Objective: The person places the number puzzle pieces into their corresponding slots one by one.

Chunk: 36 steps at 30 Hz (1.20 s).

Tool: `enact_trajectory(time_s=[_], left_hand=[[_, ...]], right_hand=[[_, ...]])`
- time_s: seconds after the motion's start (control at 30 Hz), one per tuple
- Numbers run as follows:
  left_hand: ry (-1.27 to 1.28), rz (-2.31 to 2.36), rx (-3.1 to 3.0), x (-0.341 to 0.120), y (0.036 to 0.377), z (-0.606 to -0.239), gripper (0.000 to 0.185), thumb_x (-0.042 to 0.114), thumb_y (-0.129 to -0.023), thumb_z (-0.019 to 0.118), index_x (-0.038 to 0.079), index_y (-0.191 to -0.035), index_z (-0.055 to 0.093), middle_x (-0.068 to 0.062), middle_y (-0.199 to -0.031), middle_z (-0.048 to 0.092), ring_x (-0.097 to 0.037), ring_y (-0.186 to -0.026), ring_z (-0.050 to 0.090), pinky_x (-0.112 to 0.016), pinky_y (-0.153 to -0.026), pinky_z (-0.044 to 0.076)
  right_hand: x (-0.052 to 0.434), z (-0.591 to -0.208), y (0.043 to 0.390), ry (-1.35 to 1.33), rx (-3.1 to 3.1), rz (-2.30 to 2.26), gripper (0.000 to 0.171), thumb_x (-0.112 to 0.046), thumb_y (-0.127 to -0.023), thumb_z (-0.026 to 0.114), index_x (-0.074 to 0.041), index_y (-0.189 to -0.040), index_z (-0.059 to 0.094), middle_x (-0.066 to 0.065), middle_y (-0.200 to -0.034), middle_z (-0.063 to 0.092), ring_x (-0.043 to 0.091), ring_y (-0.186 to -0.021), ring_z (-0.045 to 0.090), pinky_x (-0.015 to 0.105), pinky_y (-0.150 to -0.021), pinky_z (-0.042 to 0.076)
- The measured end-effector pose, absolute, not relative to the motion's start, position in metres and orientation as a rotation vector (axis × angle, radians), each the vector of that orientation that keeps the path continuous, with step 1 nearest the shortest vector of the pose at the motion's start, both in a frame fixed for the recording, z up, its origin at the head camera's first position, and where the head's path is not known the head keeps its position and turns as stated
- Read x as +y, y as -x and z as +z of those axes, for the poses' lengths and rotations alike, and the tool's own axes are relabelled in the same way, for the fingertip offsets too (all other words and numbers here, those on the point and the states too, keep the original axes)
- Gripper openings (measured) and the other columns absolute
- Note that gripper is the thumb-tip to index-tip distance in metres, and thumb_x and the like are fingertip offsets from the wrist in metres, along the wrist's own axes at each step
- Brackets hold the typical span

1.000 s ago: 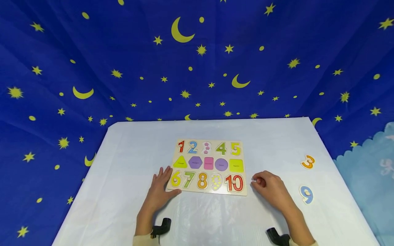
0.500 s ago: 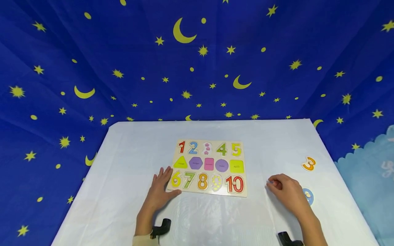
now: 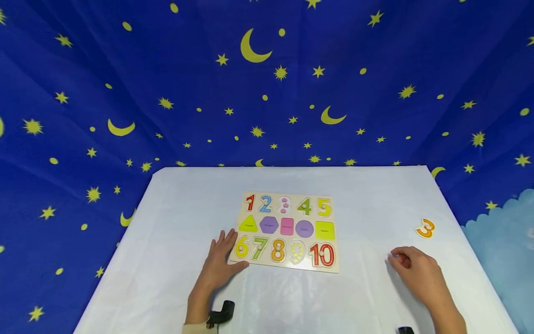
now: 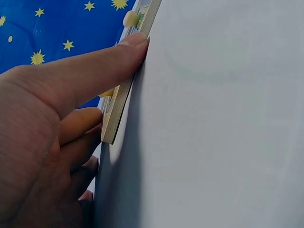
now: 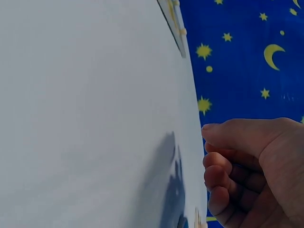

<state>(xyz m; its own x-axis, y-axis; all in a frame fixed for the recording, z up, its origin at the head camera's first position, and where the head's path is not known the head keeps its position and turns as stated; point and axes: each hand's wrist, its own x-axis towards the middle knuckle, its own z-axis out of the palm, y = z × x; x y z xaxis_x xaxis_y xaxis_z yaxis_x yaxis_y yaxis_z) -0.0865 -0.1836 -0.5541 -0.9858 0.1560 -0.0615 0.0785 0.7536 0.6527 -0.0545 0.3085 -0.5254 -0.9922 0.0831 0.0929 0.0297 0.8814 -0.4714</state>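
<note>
Puzzle board point(image 3: 286, 231) flat mid-table point(image 3: 175, 241), left hand point(image 3: 221, 262) open, thumb and fingers bracing its near-left corner. Right hand point(image 3: 417, 271) curled loosely, holding nothing visible, well right of board. Readable numerals 1, 2, 4–8, 10; loose 3 point(image 3: 425, 228) beyond the hand

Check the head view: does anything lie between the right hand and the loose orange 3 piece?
Nothing: in the head view only bare white table separates the right hand from the orange 3 piece.
</note>
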Motion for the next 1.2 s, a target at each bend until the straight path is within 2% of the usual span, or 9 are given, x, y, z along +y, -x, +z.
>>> enact_trajectory(time_s=[0.57, 0.83, 1.03, 1.2], left_hand=[[-0.197, 1.076, 2.832, -0.181, 0.090, -0.555, 0.095, 0.040, -0.073, 0.082, 0.007, -0.149, 0.035, -0.003, -0.156, 0.027, -0.026, -0.145, 0.009, -0.046, -0.116, -0.001], [-0.198, 1.072, 2.831, -0.182, 0.088, -0.553, 0.095, 0.039, -0.074, 0.082, 0.006, -0.149, 0.034, -0.004, -0.156, 0.027, -0.027, -0.145, 0.008, -0.046, -0.116, -0.001], [-0.201, 1.055, 2.836, -0.181, 0.089, -0.554, 0.095, 0.040, -0.074, 0.081, 0.007, -0.149, 0.034, -0.003, -0.156, 0.026, -0.026, -0.145, 0.008, -0.046, -0.116, -0.001], [-0.194, 1.056, 2.836, -0.182, 0.090, -0.555, 0.095, 0.039, -0.073, 0.082, 0.007, -0.149, 0.034, -0.002, -0.156, 0.026, -0.026, -0.145, 0.008, -0.046, -0.116, -0.001]], right_hand=[[0.332, -0.523, 0.045, 0.150, -2.912, 0.657, 0.015, -0.017, -0.080, 0.076, -0.005, -0.089, 0.072, -0.003, -0.072, 0.056, 0.012, -0.064, 0.048, 0.032, -0.055, 0.039], [0.350, -0.529, 0.044, 0.416, -3.064, 0.673, 0.027, -0.016, -0.083, 0.074, 0.003, -0.100, 0.068, 0.005, -0.079, 0.057, 0.023, -0.071, 0.050, 0.037, -0.059, 0.043], [0.357, -0.530, 0.040, 0.384, -3.037, 0.639, 0.024, -0.017, -0.082, 0.074, 0.001, -0.097, 0.070, 0.004, -0.078, 0.056, 0.021, -0.069, 0.050, 0.032, -0.056, 0.039], [0.359, -0.529, 0.039, 0.463, -3.078, 0.656, 0.029, -0.021, -0.084, 0.073, 0.003, -0.099, 0.069, 0.007, -0.081, 0.056, 0.022, -0.070, 0.051, 0.034, -0.057, 0.039]])
